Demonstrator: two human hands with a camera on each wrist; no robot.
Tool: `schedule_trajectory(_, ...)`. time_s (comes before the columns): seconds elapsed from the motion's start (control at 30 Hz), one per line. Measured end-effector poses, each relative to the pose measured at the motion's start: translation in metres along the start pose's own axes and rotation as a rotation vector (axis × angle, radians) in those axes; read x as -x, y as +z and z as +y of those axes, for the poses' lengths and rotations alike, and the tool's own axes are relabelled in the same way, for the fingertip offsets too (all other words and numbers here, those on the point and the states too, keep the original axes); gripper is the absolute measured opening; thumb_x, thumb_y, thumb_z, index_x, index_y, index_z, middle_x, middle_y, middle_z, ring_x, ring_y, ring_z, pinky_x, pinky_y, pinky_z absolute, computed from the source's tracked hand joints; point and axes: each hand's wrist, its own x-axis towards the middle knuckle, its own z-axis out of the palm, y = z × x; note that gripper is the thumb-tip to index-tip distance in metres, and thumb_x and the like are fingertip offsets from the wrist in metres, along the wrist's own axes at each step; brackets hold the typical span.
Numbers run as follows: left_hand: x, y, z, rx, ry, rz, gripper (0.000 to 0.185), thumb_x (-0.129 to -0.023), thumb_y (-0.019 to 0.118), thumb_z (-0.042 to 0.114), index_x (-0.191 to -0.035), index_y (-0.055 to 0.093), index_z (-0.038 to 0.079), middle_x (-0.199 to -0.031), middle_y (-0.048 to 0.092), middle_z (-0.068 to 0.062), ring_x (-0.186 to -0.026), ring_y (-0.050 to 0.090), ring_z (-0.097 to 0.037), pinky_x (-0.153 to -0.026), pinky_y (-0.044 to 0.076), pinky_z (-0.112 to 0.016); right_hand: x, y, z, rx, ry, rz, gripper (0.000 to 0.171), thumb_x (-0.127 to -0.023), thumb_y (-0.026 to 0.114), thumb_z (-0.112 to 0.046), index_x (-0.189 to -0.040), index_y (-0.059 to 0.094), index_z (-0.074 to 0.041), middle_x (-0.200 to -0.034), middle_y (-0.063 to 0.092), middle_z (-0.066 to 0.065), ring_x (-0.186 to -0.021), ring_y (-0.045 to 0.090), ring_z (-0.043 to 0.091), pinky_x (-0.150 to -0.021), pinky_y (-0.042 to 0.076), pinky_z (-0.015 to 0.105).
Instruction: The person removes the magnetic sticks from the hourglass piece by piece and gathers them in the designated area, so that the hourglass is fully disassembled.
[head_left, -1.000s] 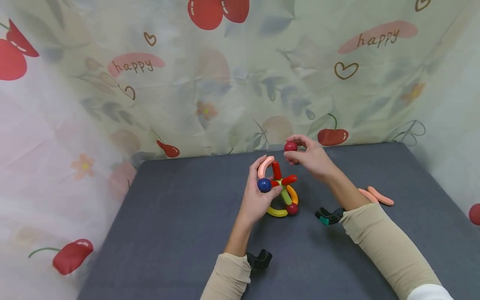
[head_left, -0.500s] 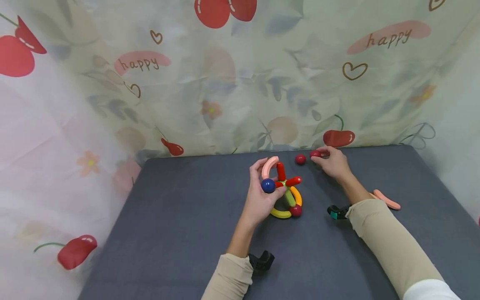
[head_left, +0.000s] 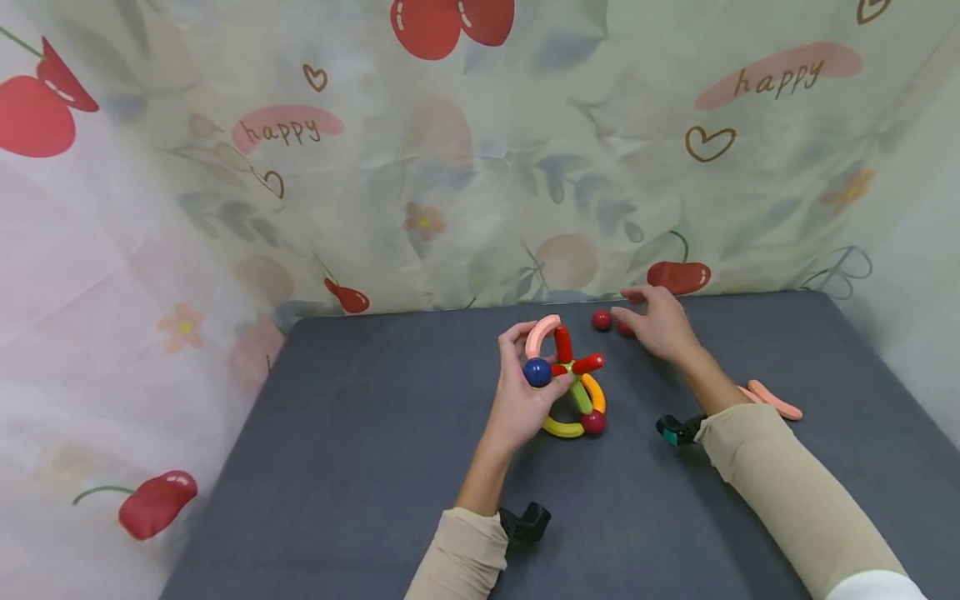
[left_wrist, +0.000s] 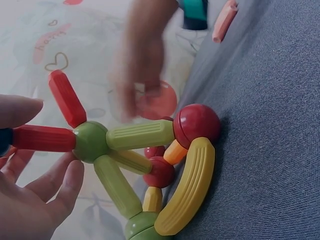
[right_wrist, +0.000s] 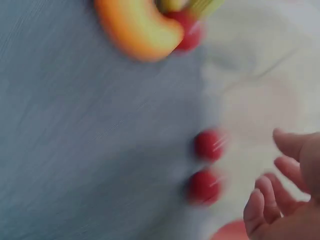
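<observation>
With the left hand (head_left: 521, 392) pinching the blue ball end of the colourful rod-and-ball toy figure (head_left: 570, 379) standing on the grey tabletop (head_left: 360, 450), the right hand's (head_left: 660, 325) spread grip could nudge the two loose red balls (head_left: 602, 320) into rolling away.
</observation>
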Motion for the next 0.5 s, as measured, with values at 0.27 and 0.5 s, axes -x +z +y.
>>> schedule_trajectory(0.27, -0.002, -0.002, -0.002, 0.001, 0.051, -0.017, 0.079, -0.09, 0.074, 0.001, -0.148, 0.026, 0.025, -0.152, 0.041, -0.005, -0.126, 0.062, -0.032, -0.103, 0.055, -0.047, 0.028, -0.017, -0.093, -0.133, -0.314, -0.208, 0.038, -0.102, 0.064, -0.025, -0.137, 0.063, -0.008, -0.131, 0.066, 0.015, -0.104, 0.067, 0.027, -0.09, 0.057, 0.042)
schedule_trajectory(0.5, -0.002, 0.0, -0.005, 0.002, 0.062, -0.033, 0.079, -0.09, 0.074, 0.001, -0.149, 0.025, 0.022, -0.15, 0.039, -0.007, -0.125, 0.06, -0.034, -0.099, 0.058, -0.038, 0.043, -0.016, -0.115, -0.063, -0.358, -0.243, 0.034, -0.099, 0.068, -0.02, -0.131, 0.069, -0.007, -0.115, 0.066, 0.011, -0.094, 0.062, 0.023, -0.076, 0.053, 0.033)
